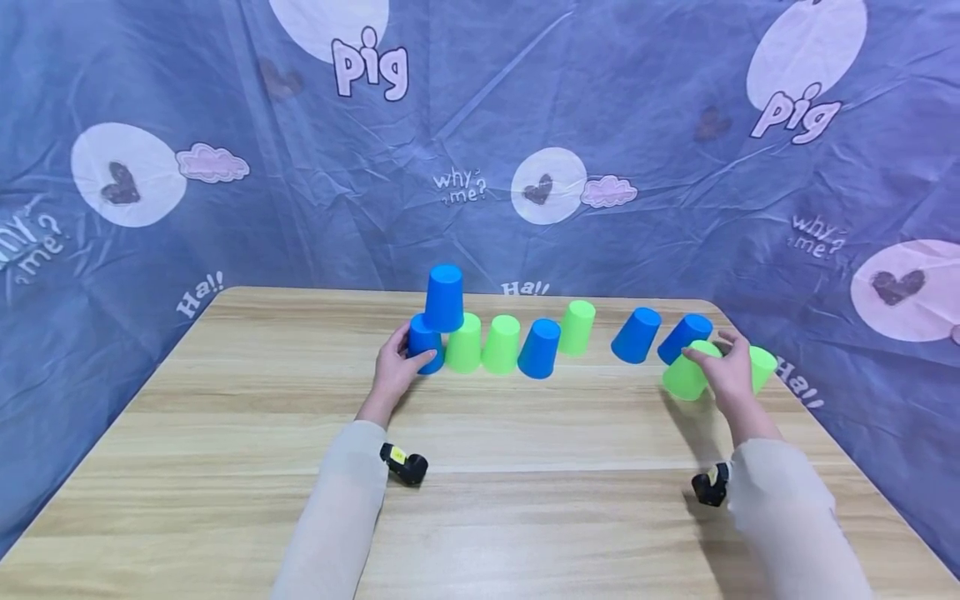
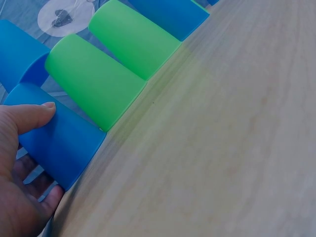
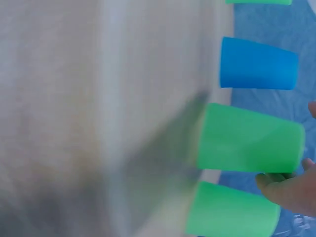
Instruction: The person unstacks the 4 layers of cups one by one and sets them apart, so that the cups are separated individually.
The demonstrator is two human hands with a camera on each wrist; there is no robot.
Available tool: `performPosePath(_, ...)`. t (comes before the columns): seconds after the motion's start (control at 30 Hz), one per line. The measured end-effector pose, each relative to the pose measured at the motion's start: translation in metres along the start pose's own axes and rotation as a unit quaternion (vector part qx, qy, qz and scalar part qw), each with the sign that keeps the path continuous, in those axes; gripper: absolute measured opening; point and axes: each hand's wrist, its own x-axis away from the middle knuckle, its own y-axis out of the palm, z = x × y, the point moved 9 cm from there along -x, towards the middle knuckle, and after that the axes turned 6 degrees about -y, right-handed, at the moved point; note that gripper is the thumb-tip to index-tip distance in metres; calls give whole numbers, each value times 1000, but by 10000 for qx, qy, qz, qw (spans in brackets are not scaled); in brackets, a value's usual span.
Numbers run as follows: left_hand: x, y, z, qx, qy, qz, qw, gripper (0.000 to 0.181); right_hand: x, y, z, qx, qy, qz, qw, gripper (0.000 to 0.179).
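Note:
My left hand (image 1: 393,367) holds a blue cup (image 2: 64,138) that stands upside down on the table, thumb on its near face and fingers behind. Another blue cup (image 1: 446,296) rests above it and the neighbouring green cup (image 1: 463,346), bridging the two. At the right, my right hand (image 1: 727,371) is spread around the top of an upside-down green cup (image 1: 682,379). In the right wrist view its fingers lie beside this cup, and one fingertip at the frame's edge stands apart from it. A second green cup (image 3: 234,212) is partly hidden behind that hand.
Rightward from the left pair stand a green cup (image 1: 502,346), a blue cup (image 1: 539,350) and a green cup (image 1: 577,329) set further back. Two blue cups, one left (image 1: 636,336) and one right (image 1: 686,333), stand near the right hand. A patterned cloth (image 1: 300,208) hangs behind the wooden table (image 1: 525,500).

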Motion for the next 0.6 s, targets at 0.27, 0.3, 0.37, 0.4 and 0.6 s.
performPosePath(0.27,1,-2,0,30,9,17,10000,64,-12,0,-31,175,-36,-38,9998,91)
performPosePath(0.3,1,-2,0,39,12,10,10000,64,-12,0,-37,172,-87,-68,9998,91)
performPosePath(0.37,1,-1,0,44,15,-9,10000,63,-11,1,-49,251,-158,-98,9995,93)
performPosePath(0.4,1,-1,0,40,14,-15,10000,63,-9,1,-56,254,-204,-141,9994,93)
performPosePath(0.6,2,0,1,65,6,-36,10000,63,10,10,-104,37,-262,-266,9993,84)
